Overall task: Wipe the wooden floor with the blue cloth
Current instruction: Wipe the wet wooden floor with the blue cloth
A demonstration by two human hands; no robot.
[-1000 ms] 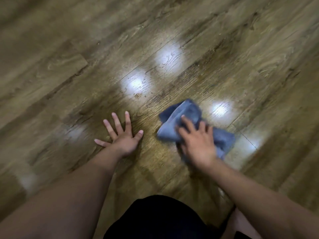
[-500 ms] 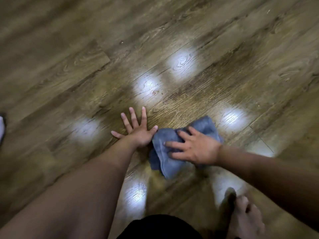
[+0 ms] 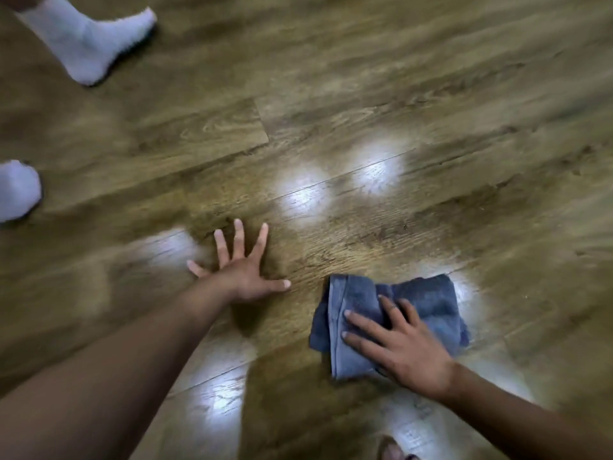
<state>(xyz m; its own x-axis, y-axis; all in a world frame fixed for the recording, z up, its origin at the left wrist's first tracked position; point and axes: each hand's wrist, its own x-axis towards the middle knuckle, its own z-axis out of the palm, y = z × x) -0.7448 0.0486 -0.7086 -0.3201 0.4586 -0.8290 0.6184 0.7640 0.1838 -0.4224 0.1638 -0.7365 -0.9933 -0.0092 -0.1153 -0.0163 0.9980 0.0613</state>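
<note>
Cloth first: the blue cloth (image 3: 398, 313), a folded terry towel, lies flat on the wooden floor (image 3: 381, 94) at lower right. The right hand (image 3: 403, 348) presses on its near half, fingers straight and spread, its grip closed round nothing. The left hand (image 3: 240, 270) is planted on bare boards just left of the cloth and apart from it, palm down, fingers splayed wide.

The floor is brown wood-grain planks running diagonally, glossy, with several soft white patches of reflected light (image 3: 305, 190) between and around the hands.

At the upper left, a white-socked foot (image 3: 89, 41) stands on the planks, cut off at the ankle by the frame; a second socked foot (image 3: 16, 190) shows only its toe at the left edge. Bare toes (image 3: 393, 449) peek in at the bottom edge. Much of the outer floor is blurred, so its grain is hard to read.
</note>
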